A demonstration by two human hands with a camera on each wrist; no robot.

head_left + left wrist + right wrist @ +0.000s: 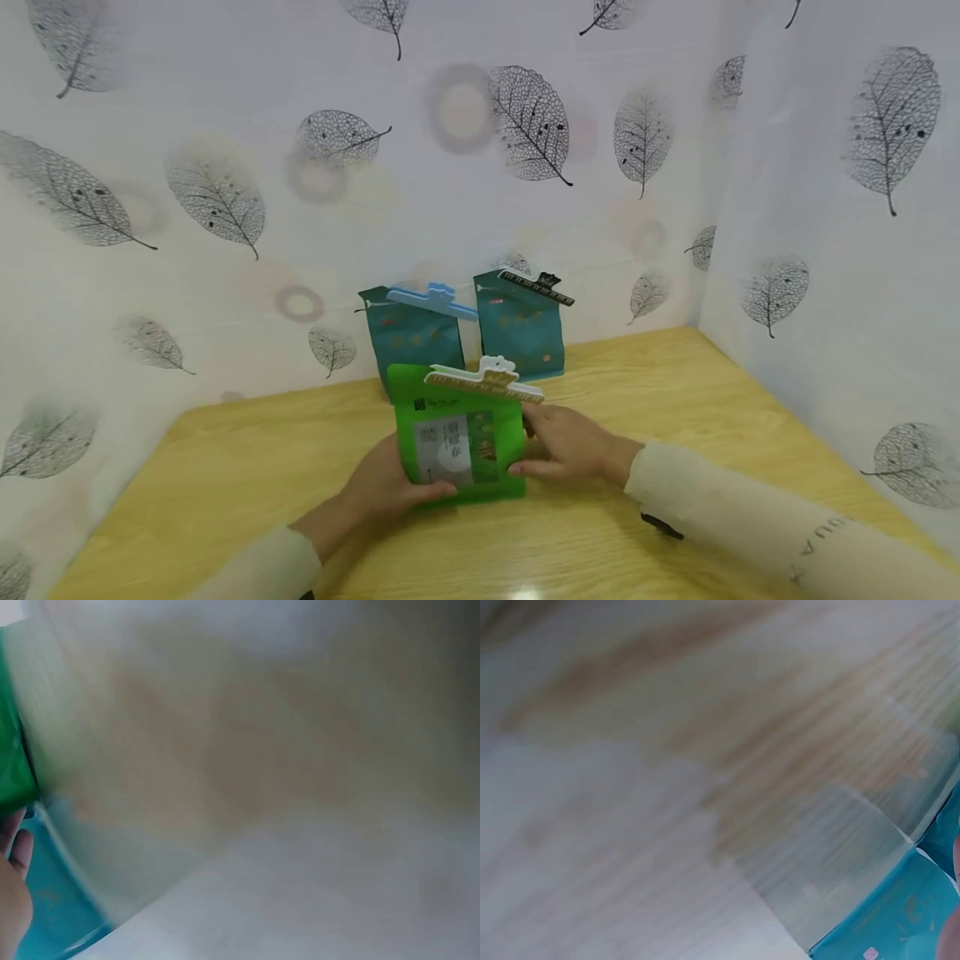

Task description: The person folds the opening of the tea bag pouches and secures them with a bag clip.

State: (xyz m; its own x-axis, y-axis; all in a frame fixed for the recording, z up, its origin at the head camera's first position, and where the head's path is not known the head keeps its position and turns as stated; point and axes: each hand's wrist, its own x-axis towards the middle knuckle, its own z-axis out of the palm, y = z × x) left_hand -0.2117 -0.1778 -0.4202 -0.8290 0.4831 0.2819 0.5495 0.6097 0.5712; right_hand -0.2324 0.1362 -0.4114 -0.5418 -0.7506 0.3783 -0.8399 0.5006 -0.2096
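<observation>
A bright green pouch [457, 446] with a grey-and-green label stands upright at the middle of the table in the head view. Across its top edge sits a slanted white clip [487, 382]. My left hand [375, 479] grips the pouch's lower left side, thumb over the front and fingers hidden behind. On the right side my right hand [573, 446] holds it, thumb at the front edge. Whether the pouch's base touches the table cannot be told. In the left wrist view, only part of the green pouch [11, 750] and hand shows.
Behind are two teal pouches: the left one [412, 342] bears a blue clip [435, 300], the right one [521, 333] a black clip [538, 286]. The wooden table [660, 392] meets a leaf-patterned curtain [225, 308] at the back and sides.
</observation>
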